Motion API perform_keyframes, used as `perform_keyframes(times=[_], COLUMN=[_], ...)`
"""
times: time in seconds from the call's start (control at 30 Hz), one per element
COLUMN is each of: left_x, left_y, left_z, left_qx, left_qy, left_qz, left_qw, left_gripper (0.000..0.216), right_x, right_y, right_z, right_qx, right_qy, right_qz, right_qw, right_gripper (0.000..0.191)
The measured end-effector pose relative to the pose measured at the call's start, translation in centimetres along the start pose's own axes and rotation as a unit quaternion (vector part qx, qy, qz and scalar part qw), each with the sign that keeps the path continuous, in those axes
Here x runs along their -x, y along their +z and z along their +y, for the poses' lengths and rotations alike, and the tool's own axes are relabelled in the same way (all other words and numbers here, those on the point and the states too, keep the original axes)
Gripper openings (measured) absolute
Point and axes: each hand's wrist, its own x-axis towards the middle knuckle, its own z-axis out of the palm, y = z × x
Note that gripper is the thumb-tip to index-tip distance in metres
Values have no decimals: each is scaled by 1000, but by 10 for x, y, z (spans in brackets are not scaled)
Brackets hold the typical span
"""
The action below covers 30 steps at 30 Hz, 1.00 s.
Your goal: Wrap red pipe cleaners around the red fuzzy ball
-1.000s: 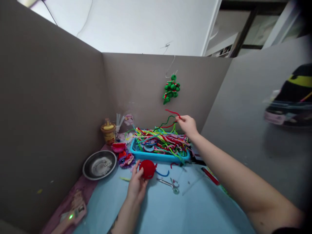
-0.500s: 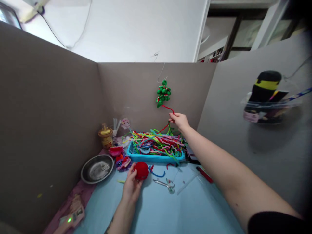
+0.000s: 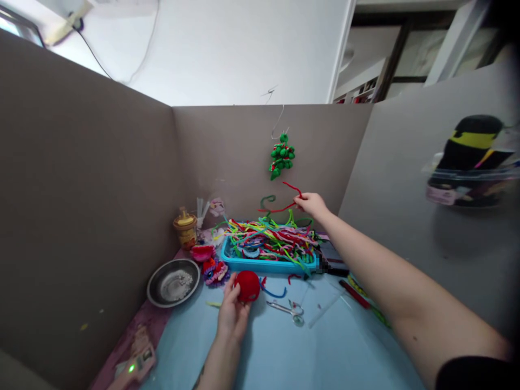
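On the pale blue table [image 3: 292,352], boxed in on three sides by tall grey-brown cardboard partitions [image 3: 85,189], the left hand [image 3: 232,317] curls its fingers around a round red fuzzy ball [image 3: 247,285] that rests on the surface just in front of a shallow blue plastic tray [image 3: 260,265]. A tangled heap of many-coloured pipe cleaners [image 3: 270,239] fills the tray. Above its far right corner the right hand [image 3: 312,205] pinches a thin red pipe cleaner [image 3: 280,208] between thumb and fingertips, holding it clear of the heap. A green beaded ornament [image 3: 281,157] hangs from a wire hook on the back partition, just above that hand. A round metal bowl [image 3: 174,281] sits to the left of the ball, with a small yellow-lidded jar [image 3: 186,227] behind it near the corner. Silver scissors [image 3: 289,310] lie on the table to the right of the ball. A white wall [image 3: 227,49] rises beyond the partitions.
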Motion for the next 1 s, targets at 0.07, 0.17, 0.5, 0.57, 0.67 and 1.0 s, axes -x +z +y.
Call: perform_keyframes(times=[0.07,0.17,0.5,0.57,0.67,1.0], left_x=[0,0,0,1,5,12], left_y=[1,2,0,2,5,5], left_z=[0,1,6,3,-3,-13], left_qx=[1,9,-21,-34,-54,-94], left_qy=[-4,-4,26,23,6,10], left_qz=[9,12,-15,-37,-50,-74], left_qw=[1000,1000,999,998,997,993], left_gripper=[50,49,51,52,58,61], right_x=[-3,-5,61,89,135,239], right_y=[-8,-19,-41,-45,-44,-8], right_z=[-10,-29,-53,-36,-3,26], right_qx=[34,65,-177,-271,-307,-357], right_qy=[-28,-76,-120,-25,104,228], right_qz=[23,66,12,-81,-186,-366], right_qw=[999,993,977,959,928,829], right_gripper=[14,19,25,20,30,49])
